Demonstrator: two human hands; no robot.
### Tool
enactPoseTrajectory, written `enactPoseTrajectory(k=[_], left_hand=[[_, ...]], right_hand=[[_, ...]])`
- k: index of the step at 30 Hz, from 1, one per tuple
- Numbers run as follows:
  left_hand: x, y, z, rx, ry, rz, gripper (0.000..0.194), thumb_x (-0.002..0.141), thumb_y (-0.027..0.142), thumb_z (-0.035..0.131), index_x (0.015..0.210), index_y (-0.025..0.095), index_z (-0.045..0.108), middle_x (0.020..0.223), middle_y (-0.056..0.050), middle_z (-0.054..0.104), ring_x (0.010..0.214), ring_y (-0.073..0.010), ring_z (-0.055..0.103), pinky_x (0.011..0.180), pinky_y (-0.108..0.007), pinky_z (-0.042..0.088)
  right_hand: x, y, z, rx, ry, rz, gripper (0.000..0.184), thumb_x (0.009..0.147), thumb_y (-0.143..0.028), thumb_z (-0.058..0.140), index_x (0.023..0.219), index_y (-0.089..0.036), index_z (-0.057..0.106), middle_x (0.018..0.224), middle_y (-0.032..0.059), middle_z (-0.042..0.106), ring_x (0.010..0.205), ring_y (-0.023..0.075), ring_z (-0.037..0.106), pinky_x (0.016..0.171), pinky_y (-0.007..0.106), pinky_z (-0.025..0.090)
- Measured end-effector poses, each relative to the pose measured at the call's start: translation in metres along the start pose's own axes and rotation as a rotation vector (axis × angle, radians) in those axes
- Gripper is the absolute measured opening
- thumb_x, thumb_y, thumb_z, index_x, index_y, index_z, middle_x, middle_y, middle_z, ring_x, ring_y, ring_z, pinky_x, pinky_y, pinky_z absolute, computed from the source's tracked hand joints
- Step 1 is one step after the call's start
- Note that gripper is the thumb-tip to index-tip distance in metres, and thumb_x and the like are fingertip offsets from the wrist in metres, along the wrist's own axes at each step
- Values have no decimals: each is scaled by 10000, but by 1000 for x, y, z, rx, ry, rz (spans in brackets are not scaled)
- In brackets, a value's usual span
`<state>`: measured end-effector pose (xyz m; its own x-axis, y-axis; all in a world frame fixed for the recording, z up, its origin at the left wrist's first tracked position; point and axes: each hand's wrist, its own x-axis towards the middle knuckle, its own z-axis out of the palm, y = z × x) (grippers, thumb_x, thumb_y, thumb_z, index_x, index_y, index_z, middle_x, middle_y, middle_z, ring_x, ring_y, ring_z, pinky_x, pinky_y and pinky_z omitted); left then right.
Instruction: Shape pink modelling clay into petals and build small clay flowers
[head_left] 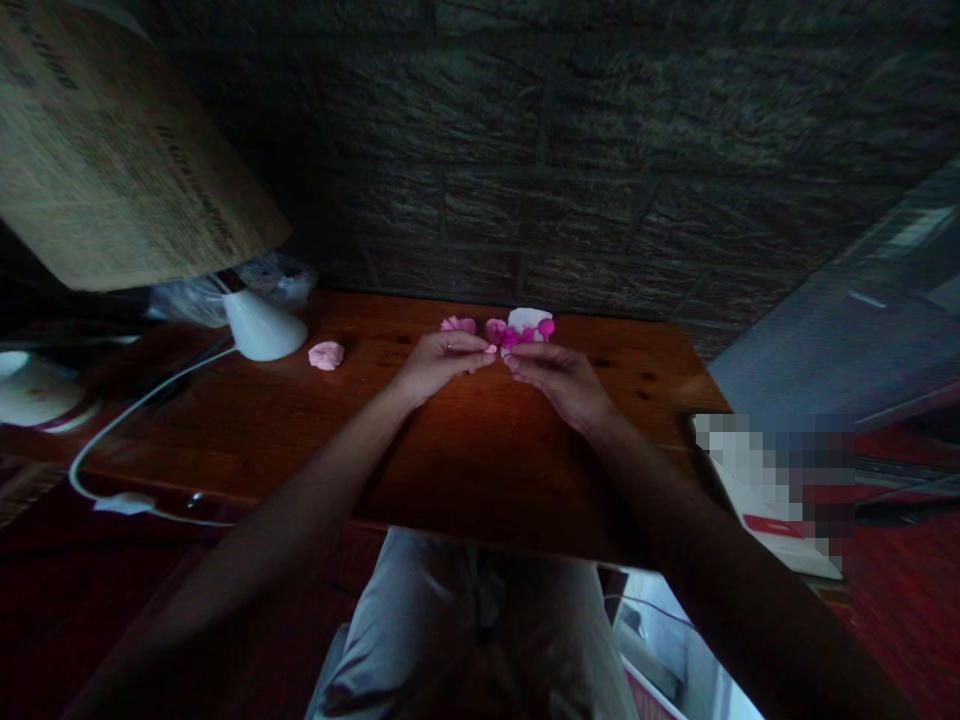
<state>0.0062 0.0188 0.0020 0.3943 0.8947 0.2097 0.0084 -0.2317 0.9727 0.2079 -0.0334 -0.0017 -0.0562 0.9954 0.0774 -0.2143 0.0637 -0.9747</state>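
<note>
Over the wooden table (480, 450), my left hand (446, 365) pinches a small light pink piece (491, 349) between thumb and fingertips; it looks like soft modelling dough. My right hand (562, 378) is just to the right, its thumb and fingers closed in a pinch. What sits between those fingertips is too small to make out. Just behind both hands lie a pink ruffled piece (459, 324), a darker pink round piece (495, 331), several bright magenta bits (546, 328) and a whitish flat piece (530, 319). A larger pale pink lump (326, 355) rests apart, to the left.
A lamp with a white cone base (264, 328) and a printed paper-like shade (135, 160) stands at left, its white cord (135, 410) crossing the table edge. Beyond are a white cup (34, 388) and clear plastic (289, 280). A stone wall (480, 160) rises behind.
</note>
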Motion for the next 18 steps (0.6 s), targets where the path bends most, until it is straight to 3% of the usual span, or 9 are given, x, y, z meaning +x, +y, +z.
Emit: enactPoseTrajectory(k=[4, 18], left_hand=[[-1, 2, 0, -11, -13, -7, 271, 688, 365, 881, 871, 177, 816, 816, -38, 752, 650, -98, 565, 643, -261, 471], [0, 1, -2, 16, 5, -32, 317, 687, 399, 891, 915, 189, 823, 854, -58, 766, 672, -107, 586, 601, -250, 454]], right_hand=[[-1, 0, 1, 15, -37, 2, 330, 589, -313, 937, 894, -254, 826, 947, 21, 796, 883, 169, 693, 891, 366, 545], [-1, 0, -2, -24, -24, 62, 307, 604, -319, 929, 880, -243, 818, 915, 17, 781, 817, 146, 686, 825, 344, 568]])
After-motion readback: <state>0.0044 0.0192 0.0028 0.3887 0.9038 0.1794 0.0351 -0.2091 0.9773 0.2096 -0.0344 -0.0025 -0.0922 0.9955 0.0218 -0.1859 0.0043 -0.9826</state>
